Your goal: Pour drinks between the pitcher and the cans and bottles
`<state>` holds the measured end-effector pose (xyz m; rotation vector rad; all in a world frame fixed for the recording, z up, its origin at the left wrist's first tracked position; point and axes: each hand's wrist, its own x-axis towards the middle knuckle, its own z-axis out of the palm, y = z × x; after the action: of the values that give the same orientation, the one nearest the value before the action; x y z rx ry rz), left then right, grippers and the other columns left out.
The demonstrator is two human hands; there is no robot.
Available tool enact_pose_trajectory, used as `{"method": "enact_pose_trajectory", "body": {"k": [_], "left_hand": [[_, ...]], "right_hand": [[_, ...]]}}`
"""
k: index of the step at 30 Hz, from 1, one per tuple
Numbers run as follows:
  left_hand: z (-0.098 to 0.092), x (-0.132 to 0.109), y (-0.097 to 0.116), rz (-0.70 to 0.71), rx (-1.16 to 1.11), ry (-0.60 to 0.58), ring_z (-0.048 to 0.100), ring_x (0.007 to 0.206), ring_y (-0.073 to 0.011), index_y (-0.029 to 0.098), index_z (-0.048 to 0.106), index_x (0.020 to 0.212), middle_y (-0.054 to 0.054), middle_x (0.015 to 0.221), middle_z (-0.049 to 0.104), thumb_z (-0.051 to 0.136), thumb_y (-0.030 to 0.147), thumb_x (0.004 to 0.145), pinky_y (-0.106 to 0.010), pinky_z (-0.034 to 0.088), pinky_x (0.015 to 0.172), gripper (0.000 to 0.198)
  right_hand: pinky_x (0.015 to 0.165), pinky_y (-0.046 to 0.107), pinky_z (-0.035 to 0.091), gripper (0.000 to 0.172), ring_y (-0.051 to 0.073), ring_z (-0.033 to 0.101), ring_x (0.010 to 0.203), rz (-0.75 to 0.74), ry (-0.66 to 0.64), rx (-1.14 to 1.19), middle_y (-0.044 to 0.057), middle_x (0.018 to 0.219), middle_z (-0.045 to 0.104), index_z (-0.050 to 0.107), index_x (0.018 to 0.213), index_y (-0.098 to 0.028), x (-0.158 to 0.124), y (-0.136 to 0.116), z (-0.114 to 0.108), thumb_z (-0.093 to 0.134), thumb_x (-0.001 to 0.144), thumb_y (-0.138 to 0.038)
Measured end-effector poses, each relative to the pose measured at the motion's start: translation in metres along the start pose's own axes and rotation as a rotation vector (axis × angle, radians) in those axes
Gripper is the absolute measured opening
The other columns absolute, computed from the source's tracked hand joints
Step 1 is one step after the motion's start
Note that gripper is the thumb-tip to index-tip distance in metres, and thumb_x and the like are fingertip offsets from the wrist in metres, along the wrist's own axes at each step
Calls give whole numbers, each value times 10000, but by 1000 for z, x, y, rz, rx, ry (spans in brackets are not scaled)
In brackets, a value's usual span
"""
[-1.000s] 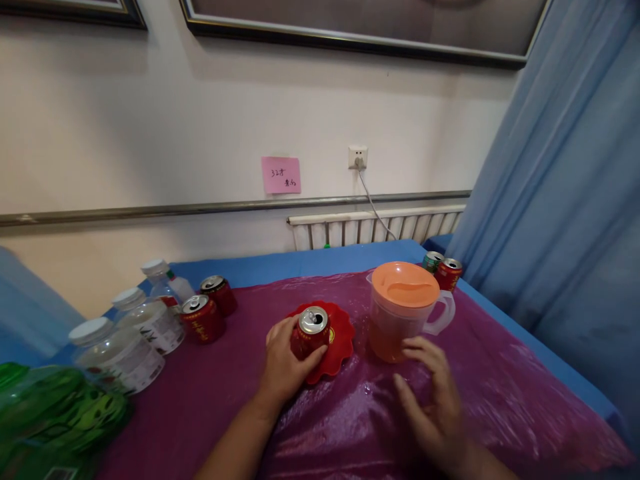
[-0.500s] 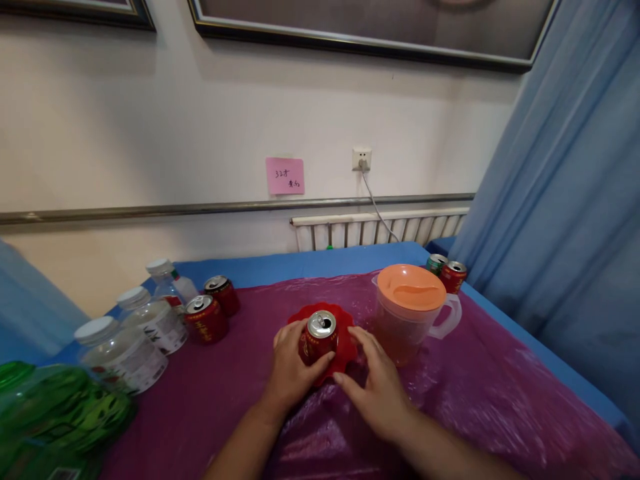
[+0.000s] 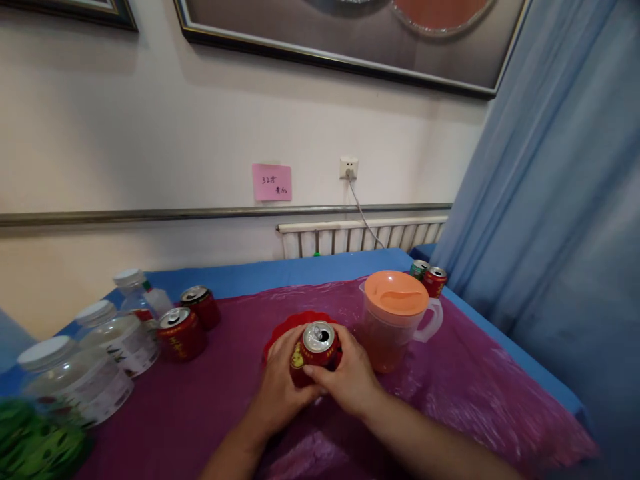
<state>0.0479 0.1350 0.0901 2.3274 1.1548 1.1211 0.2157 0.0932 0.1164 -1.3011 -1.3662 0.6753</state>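
Nearest, at the bottom left edge, lay a green patterned object (image 3: 35,447), blurred and not identifiable.

Both hands were closed around one red can (image 3: 316,347), which stood upright with its top already opened. The left hand (image 3: 277,393) wrapped its left side and the right hand (image 3: 353,383) its right, with the fingers meeting across the front. A second earlier only the left hand gripped it, while the right lay open by the base of the pitcher (image 3: 395,320). It then crossed to the can's side and now pressed against it, so a one-handed hold had become a two-handed one.

The can sat at the near edge of the red plate (image 3: 279,329), roughly mid-desk. Whether it rested on the plate or was raised just off it, I could not tell.

The purple plastic cover of the desk (image 3: 200,407) was wrinkled and shiny. The pitcher stood just right of the hands, with its orange lid on and amber liquid low inside — untouched now.

To the left were two more red cans (image 3: 181,332), and beside them three clear bottles with white caps (image 3: 117,333).

Farther right — a green and a red can (image 3: 427,275) stood at the desk's back corner. Beyond them were a radiator (image 3: 360,235), a pink note (image 3: 271,182), a wall socket (image 3: 349,167) and a blue curtain (image 3: 550,200).
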Motion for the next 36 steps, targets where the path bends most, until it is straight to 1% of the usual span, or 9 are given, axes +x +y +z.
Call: {"method": "enact_pose_trajectory", "body": {"k": [3, 6, 8, 12, 16, 21, 25, 30, 36], "left_hand": [[-4, -1, -2, 71, -98, -65, 501, 1367, -387, 263, 430, 1494, -163, 1505, 515, 707, 758, 694, -564, 420, 1129, 981], [-8, 0, -4, 94, -151, -76, 480, 1393, -385, 279, 406, 1520, -153, 1549, 468, 523, 850, 767, -558, 420, 1136, 952], [-8, 1, -7, 83, -134, -53, 493, 1385, -374, 282, 415, 1513, -141, 1536, 487, 491, 822, 810, -546, 439, 1124, 890], [-4, 4, -15, 16, -7, 52, 602, 1279, -329, 291, 519, 1414, -104, 1404, 621, 567, 613, 882, -506, 518, 1052, 624], [1, 9, -16, -68, 66, 113, 689, 1142, -294, 270, 610, 1294, -91, 1267, 704, 607, 510, 883, -464, 566, 989, 475], [5, 13, -14, -102, 70, 170, 739, 1014, -274, 255, 663, 1194, -81, 1131, 755, 616, 508, 868, -426, 603, 918, 415], [5, 13, -15, -117, 71, 186, 758, 961, -269, 255, 692, 1135, -70, 1073, 777, 623, 512, 857, -403, 619, 875, 384], [3, 14, -15, -134, 72, 195, 768, 929, -268, 256, 710, 1102, -65, 1039, 792, 621, 499, 851, -392, 627, 852, 360], [5, 14, -21, -162, 61, 189, 772, 910, -262, 253, 719, 1088, -58, 1029, 798, 624, 513, 847, -381, 632, 832, 367]], "right_hand": [[961, 430, 533, 607, 268, 678, 1043, -41, 44, -9, 55, 1138, 722, 626, 1190, -239, -7, -11, -17, 853, 628, -258], [977, 424, 530, 628, 273, 666, 1082, -70, 66, 8, 71, 1184, 705, 604, 1221, -234, -20, -17, -41, 851, 648, -303], [970, 408, 535, 616, 270, 668, 1083, -87, 62, 15, 73, 1189, 702, 598, 1230, -235, -33, -15, -60, 840, 670, -319], [961, 386, 546, 615, 274, 680, 1098, -94, 67, -24, 74, 1208, 709, 596, 1262, -236, -63, 2, -104, 823, 698, -328], [921, 400, 558, 591, 291, 690, 1086, 60, 310, -173, 87, 1195, 728, 610, 1245, -224, -72, 35, -155, 803, 730, -442], [848, 433, 548, 722, 311, 701, 962, 228, 554, -315, 119, 1123, 744, 628, 1204, -172, -25, 88, -217, 773, 654, -617], [860, 444, 523, 747, 350, 690, 993, 310, 643, -416, 167, 1099, 741, 635, 1183, -139, 25, 122, -249, 765, 620, -611], [788, 409, 529, 688, 360, 704, 953, 355, 691, -462, 194, 1035, 753, 654, 1105, -133, 64, 150, -262, 764, 605, -593], [761, 414, 530, 678, 379, 712, 940, 393, 691, -510, 206, 1023, 754, 666, 1063, -124, 87, 175, -266, 764, 598, -608]]}}
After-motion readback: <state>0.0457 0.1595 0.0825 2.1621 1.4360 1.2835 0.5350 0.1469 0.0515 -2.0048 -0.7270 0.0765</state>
